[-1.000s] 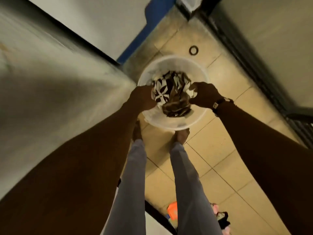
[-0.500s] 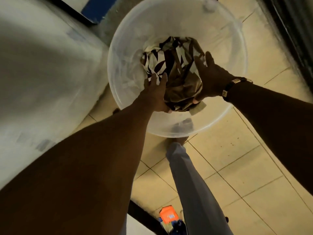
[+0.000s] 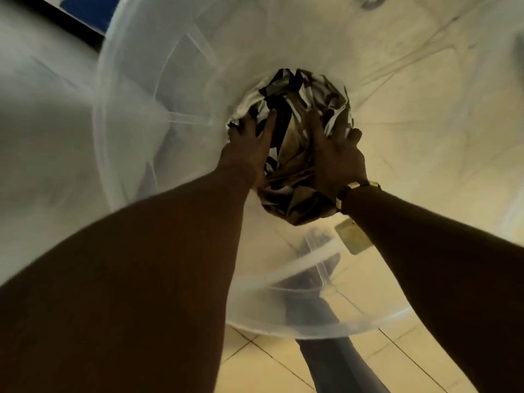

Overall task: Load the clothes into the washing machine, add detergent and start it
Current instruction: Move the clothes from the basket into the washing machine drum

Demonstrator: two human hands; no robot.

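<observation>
1. Head view: since a second ago the camera has dropped deep into the translucent bucket [image 3: 136, 114], whose wall now fills the frame, and both hands have sunk lower onto the clothes [image 3: 297, 114].
2. By my reading the bundle is being gathered, so loading has barely begun.
3. Left hand [image 3: 249, 148] and right hand [image 3: 334, 157] flank the patterned bundle, fingers spread wide and pressing its sides; the clothes lie between them at the bucket's bottom.

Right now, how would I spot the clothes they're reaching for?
Find the big translucent plastic basket that fills the view. Deep inside it, between the left hand and right hand, sits the crumpled bundle: the only dark thing there, patterned black, white and brown.
</observation>
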